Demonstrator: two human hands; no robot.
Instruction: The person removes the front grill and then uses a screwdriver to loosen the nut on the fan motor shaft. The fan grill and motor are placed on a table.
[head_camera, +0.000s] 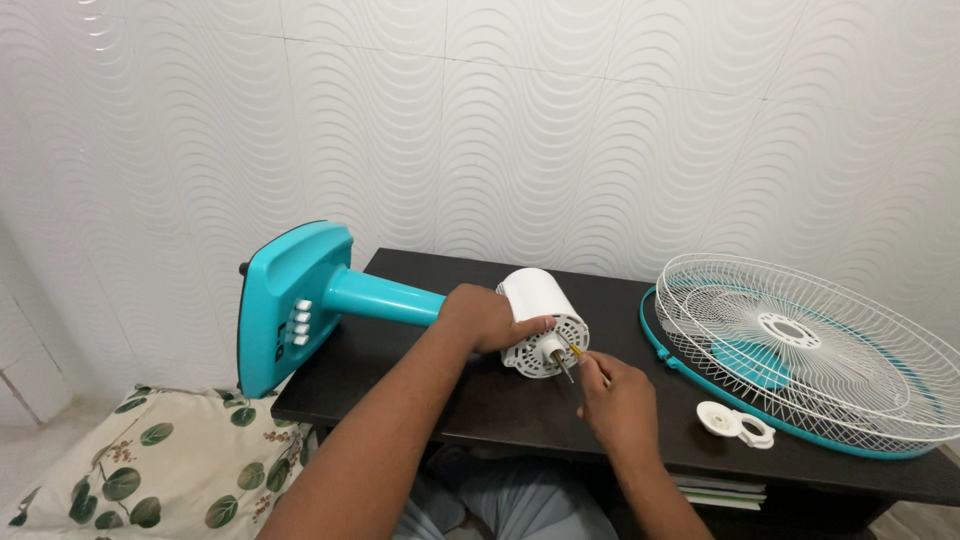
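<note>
Already stripped: we have the fan's white motor housing (538, 318) bare, with no blade and no guard on it; it lies on its side near the middle of the dark worktop (500, 405), its spindle end turned towards us.
Left hand: our left hand (487, 317) lies over the top of the housing, fingers (527, 326) clenched around its rim to steady it.
Right hand: our right hand (617, 398) grips a screwdriver (570, 357) with a yellow handle, fingers closed on it, the tip touching the front face of the housing just beside the spindle.
Done, as we judge it: the white wire guards (810, 345) with their teal rim lie flat at the right end of the worktop, well apart from the motor, and the teal blade shows through the wires beneath them; two small white round caps (735, 424) lie just in front of the guards.
Left, as we judge it: the housing itself is not yet opened, and it stays joined to the teal stem and base (300, 300), which overhangs the left edge of the worktop.
Surface: dark, smooth worktop, books or papers on a shelf under its right part.
Room: white wall of wavy relief tiles close behind; a leaf-print cushion (150, 465) low at the left.
</note>
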